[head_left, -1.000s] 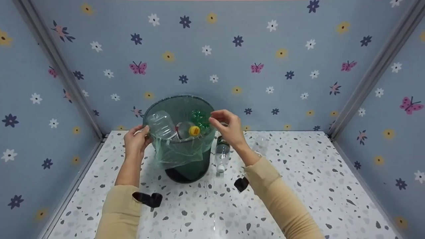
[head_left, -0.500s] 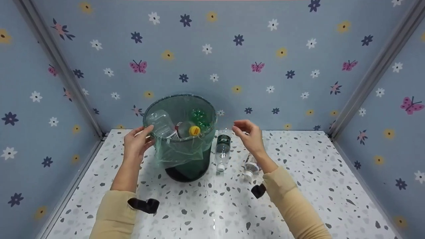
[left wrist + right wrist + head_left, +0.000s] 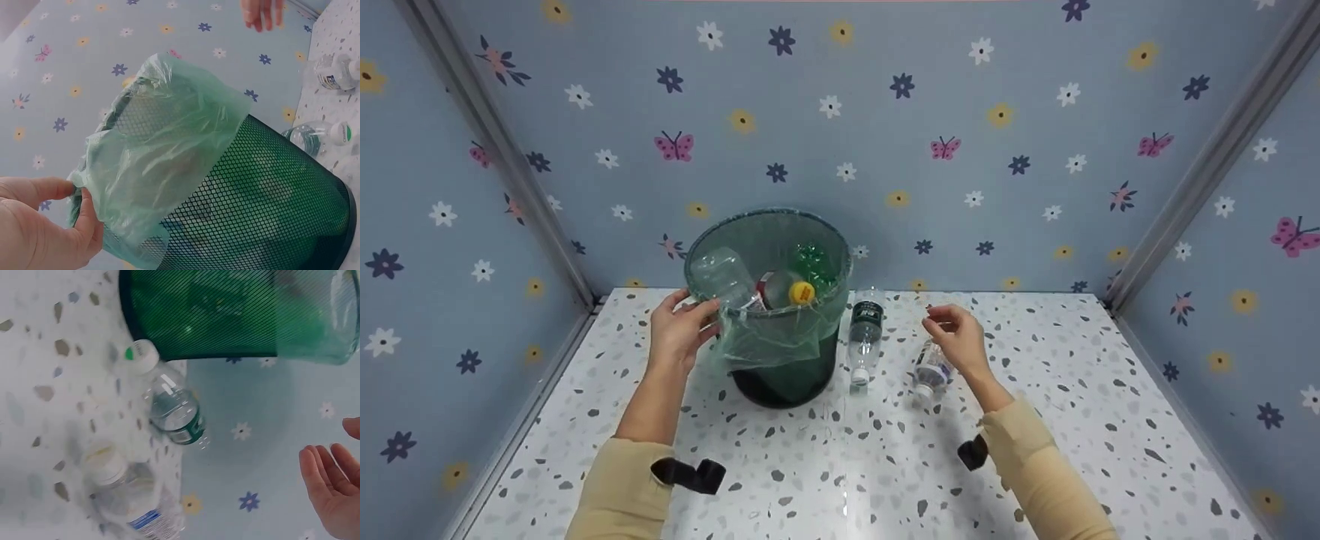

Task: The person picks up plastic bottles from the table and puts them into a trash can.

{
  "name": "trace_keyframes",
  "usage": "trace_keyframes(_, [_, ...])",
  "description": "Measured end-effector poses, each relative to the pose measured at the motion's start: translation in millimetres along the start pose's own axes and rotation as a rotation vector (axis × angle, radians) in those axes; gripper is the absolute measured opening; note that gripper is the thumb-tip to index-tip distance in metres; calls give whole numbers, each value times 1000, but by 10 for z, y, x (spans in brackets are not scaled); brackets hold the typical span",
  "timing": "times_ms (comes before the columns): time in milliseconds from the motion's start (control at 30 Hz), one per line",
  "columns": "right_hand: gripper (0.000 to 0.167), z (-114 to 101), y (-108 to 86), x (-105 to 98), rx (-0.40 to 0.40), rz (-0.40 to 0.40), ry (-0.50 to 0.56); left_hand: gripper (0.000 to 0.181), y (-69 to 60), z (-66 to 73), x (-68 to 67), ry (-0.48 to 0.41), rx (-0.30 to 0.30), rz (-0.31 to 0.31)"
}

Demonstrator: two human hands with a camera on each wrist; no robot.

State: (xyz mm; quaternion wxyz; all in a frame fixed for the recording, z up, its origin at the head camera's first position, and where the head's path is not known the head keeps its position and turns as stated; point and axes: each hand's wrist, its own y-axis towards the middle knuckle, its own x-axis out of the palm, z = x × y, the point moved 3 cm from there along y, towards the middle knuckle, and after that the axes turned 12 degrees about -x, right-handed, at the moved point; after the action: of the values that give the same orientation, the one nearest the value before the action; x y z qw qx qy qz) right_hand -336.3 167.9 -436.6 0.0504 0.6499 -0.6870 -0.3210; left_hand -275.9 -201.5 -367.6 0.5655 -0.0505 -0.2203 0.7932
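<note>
A dark mesh trash can point(image 3: 787, 386) stands left of centre, lined with a thin green trash bag point(image 3: 772, 341) folded over its rim. In the left wrist view my left hand point(image 3: 45, 225) pinches the bag at the rim between thumb and fingers. My right hand point(image 3: 962, 343), its fingers loosely bent and holding nothing, hovers over a clear plastic bottle point(image 3: 928, 379) with a white cap. That bottle lies on its side, partly hidden by the hand. Between it and the can lies another clear bottle point(image 3: 866, 334) with a green label.
Inside the can are a large clear bottle point(image 3: 724, 274), a yellow-capped bottle point(image 3: 802, 292) and a crumpled green bottle point(image 3: 814, 262). The speckled white tabletop point(image 3: 840, 480) meets flowered blue walls point(image 3: 930, 97) at the back and sides.
My right hand has moved from the can's right rim rightward and down to the clear bottle at the right. My left hand stays at the rim, its fingertips slightly further right.
</note>
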Motion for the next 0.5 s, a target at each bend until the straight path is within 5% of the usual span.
trace_keyframes(500, [49,572,-187,-70,302,14,-284,63,14,-9,14,-81,-5,-19])
